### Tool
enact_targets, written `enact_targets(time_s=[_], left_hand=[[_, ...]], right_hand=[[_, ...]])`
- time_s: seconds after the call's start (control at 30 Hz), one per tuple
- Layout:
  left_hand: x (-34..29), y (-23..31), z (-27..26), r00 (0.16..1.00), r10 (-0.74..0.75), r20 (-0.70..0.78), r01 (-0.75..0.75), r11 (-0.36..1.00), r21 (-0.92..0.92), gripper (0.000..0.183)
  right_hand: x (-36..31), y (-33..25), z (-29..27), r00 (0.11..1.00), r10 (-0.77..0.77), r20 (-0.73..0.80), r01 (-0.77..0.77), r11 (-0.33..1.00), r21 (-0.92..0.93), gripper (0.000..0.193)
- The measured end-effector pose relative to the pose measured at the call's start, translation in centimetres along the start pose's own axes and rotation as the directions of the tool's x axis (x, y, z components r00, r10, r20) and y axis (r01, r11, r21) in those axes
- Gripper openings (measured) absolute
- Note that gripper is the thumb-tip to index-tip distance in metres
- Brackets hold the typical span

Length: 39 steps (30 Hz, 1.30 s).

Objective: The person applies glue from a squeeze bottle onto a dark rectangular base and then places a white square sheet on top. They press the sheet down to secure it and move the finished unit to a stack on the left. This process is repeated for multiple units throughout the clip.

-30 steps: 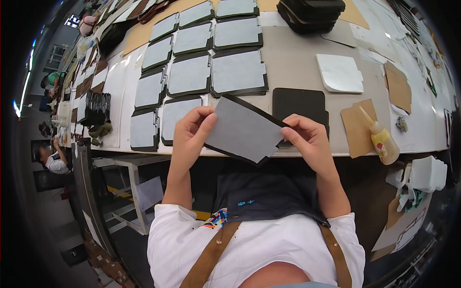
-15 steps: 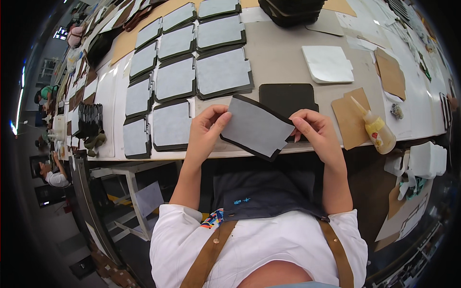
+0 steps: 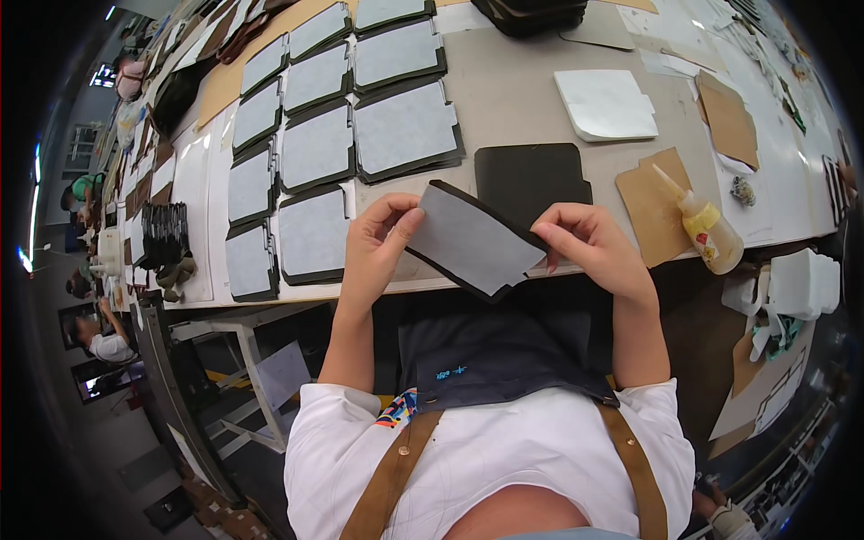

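Note:
Between my two hands, in the air over the table's front edge, is a panel (image 3: 472, 247) with a light grey face and a black border. It is tilted, with its right end lower. My left hand (image 3: 378, 247) pinches its left edge between thumb and fingers. At the upper right corner, my right hand (image 3: 589, 247) holds it with closed fingertips. Just beyond it, a plain black panel (image 3: 531, 175) lies flat on the table. To the left are several stacks of grey-faced, black-edged panels (image 3: 405, 130) laid out in rows.
A white stack of notched sheets (image 3: 605, 103) lies beyond the black panel. At right are brown card pieces (image 3: 643, 216) and a yellowish squeeze bottle (image 3: 711, 238) with a pointed nozzle. A black stack (image 3: 531, 13) stands at the far edge. White plastic bags (image 3: 792, 283) hang lower right.
The panel's right end has dipped slightly, and my right fingertips have shifted a little left and down along with it. Both hands keep their pinch. The whole view has moved slightly.

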State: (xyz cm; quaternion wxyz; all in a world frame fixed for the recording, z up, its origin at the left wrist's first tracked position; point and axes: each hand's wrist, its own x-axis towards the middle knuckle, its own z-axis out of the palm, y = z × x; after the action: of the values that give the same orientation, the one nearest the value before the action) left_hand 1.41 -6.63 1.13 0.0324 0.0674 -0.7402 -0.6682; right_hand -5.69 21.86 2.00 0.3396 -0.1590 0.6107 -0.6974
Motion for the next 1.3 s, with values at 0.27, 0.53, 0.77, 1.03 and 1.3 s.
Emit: enact_targets(time_s=[0.27,0.53,0.77,1.03,1.3], left_hand=[[1.0,-0.1,1.8,0.993,0.120,0.019,-0.121,0.988,0.091,0.028],[2.9,3.5,6.0,0.742,0.568,0.358,-0.670,0.603,0.433,0.040],[3.8,3.7,7.0,0.692,0.615,0.377,-0.719,0.633,0.287,0.027],[1.8,6.3,-0.2,0.772,0.577,0.265,-0.628,0.755,0.186,0.011],[-3.9,9.7,-11.6,0.883,0.448,-0.143,-0.367,0.846,0.387,0.008]], right_hand=[[-0.4,0.1,0.8,0.974,-0.114,-0.197,0.119,0.993,0.011,0.018],[-0.7,-1.1,1.7,0.956,-0.186,-0.227,0.154,0.976,-0.153,0.018],[-0.5,-0.7,1.2,0.966,-0.177,-0.190,0.169,0.984,-0.055,0.020],[1.0,0.4,-2.0,0.806,-0.503,-0.312,0.074,0.608,-0.790,0.014],[3.1,1.1,-2.6,0.754,-0.621,-0.215,-0.022,0.303,-0.953,0.009]])
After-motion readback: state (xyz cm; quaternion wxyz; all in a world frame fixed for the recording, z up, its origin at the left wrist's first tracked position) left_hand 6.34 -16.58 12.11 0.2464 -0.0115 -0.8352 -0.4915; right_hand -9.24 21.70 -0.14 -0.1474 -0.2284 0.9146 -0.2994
